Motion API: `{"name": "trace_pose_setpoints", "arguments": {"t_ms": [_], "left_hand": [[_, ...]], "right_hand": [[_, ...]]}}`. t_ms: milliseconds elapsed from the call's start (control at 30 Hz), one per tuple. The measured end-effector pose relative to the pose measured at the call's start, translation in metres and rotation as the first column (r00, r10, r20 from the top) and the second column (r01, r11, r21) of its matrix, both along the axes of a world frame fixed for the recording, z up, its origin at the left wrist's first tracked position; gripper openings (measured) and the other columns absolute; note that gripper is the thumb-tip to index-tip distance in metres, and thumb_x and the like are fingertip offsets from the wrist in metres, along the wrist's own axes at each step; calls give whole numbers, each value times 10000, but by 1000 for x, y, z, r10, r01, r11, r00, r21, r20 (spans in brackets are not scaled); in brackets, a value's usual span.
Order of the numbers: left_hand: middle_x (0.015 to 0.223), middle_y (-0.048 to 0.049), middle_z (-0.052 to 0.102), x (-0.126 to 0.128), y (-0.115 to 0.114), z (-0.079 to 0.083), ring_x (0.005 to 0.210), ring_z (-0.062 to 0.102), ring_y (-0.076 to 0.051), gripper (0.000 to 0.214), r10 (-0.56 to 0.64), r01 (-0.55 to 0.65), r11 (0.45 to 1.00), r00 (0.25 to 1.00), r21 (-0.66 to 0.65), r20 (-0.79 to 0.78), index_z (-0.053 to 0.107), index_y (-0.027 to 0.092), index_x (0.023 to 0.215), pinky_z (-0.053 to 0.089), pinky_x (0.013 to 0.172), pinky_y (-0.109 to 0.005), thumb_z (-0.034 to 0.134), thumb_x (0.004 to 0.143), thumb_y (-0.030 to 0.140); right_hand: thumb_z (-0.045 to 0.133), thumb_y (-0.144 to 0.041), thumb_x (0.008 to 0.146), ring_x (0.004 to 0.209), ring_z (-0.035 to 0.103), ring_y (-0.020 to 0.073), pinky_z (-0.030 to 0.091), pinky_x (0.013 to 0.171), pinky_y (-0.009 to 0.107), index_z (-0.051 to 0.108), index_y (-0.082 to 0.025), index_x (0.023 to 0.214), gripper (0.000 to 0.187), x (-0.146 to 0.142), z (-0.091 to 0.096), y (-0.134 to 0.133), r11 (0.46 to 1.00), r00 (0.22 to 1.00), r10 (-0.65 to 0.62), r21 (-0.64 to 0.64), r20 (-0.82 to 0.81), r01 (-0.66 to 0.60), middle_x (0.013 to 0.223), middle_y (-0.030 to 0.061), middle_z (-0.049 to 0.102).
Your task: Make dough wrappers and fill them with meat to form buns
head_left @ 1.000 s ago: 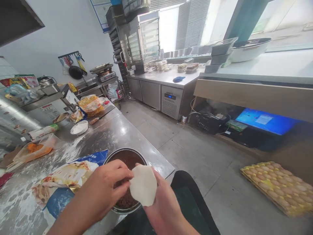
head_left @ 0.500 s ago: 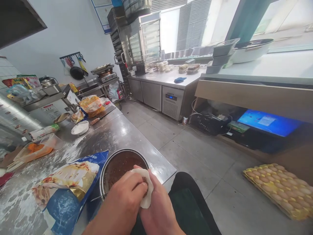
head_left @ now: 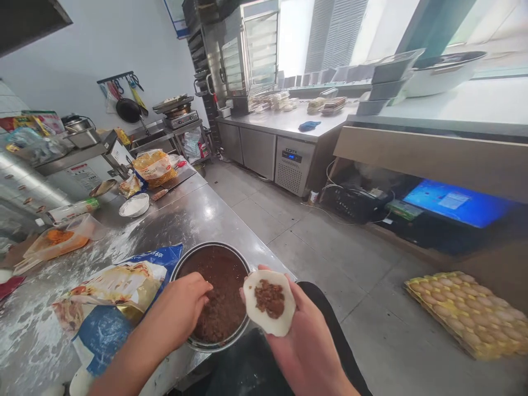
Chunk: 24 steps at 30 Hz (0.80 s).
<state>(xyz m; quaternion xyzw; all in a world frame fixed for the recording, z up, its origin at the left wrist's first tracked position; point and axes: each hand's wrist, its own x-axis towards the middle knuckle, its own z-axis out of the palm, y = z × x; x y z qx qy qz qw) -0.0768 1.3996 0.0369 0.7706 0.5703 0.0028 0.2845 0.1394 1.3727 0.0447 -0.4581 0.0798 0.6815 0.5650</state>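
Note:
My right hand [head_left: 307, 346] lies palm up at the table's near corner and cradles a round white dough wrapper [head_left: 264, 324] with a lump of brown minced filling [head_left: 269, 298] in its middle. Just left of it stands a round metal bowl [head_left: 181, 264] full of the same brown filling [head_left: 223, 286]. My left hand [head_left: 177, 313] reaches over the bowl's left rim, its fingers curled and their tips down at the filling. Whatever they hold is hidden.
The bowl stands on a floured steel table [head_left: 198, 220] beside a blue printed bag [head_left: 111, 297]. Farther back are a white dish [head_left: 134, 205], a plastic tub with orange contents [head_left: 58, 242] and snack bags. An egg tray [head_left: 470, 308] lies on the floor at right.
My left hand has come off the wrapper and gone back to the bowl. The wrapper now lies flat in my right palm with filling on it.

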Motion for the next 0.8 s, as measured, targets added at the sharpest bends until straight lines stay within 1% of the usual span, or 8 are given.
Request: {"name": "trace_pose_setpoints", "arguments": {"t_ms": [133,300,367,467,567,633,733,800], "left_hand": [[1247,-71,694,15,0,-20,1194,674,-268,432,-7,6,998,1000,-57,-16,663,282,1358,510,1067,-425,658,933,360],[1162,-58,717,25,5,-32,1139,694,-240,284,-41,42,996,999,-84,7,730,276,1195,493,1029,-376,600,943,289],[1150,-55,723,27,7,-33,1133,695,-242,264,-41,41,996,999,-77,0,736,277,1159,492,1015,-375,607,929,273],[1116,-49,735,28,8,-33,1096,703,-236,229,-48,48,997,999,-68,0,749,272,1087,500,980,-373,603,917,227],[1077,-35,747,24,8,-25,1041,711,-208,236,-32,34,999,998,-29,60,758,267,1045,516,961,-360,574,928,174],[1074,-24,746,19,6,-13,1021,710,-192,245,-23,20,999,993,24,119,755,276,1060,533,965,-358,559,951,175],[1137,-12,720,18,-4,10,1030,704,-167,242,-7,-28,984,981,174,195,727,312,1119,559,957,-344,532,1002,229],[1178,-10,695,26,-13,23,1030,702,-148,247,-19,-57,950,971,306,239,698,335,1175,581,908,-313,524,1021,251]], "right_hand": [[577,-361,997,964,751,243,615,795,326,760,-131,1183,348,6,-1,1,999,1000,-8,-38,28,9,1115,123,803],[562,-353,1011,918,749,236,614,772,321,757,-109,1146,340,4,1,-2,997,1000,12,-79,-9,-12,1072,127,807],[562,-350,1011,916,748,235,612,777,319,757,-103,1137,339,3,2,-3,996,1000,9,-86,-18,-10,1072,134,806],[570,-355,1005,923,747,246,612,780,331,762,-96,1134,347,3,1,-4,998,999,16,-58,-27,-18,1072,144,803],[591,-358,988,916,742,255,614,784,351,773,-100,1129,346,4,-3,-4,999,999,26,-25,-22,-27,1046,141,802],[616,-368,969,915,737,261,615,804,372,778,-108,1132,347,3,-6,-5,999,999,30,-10,-29,-30,1031,135,800],[679,-402,922,925,726,267,608,830,392,782,-123,1134,365,-2,-9,-7,1000,996,31,6,-79,-30,1041,130,798],[727,-421,884,917,720,258,598,809,367,779,-130,1144,394,-8,-10,-8,999,990,38,14,-132,-36,1041,125,798]]}}
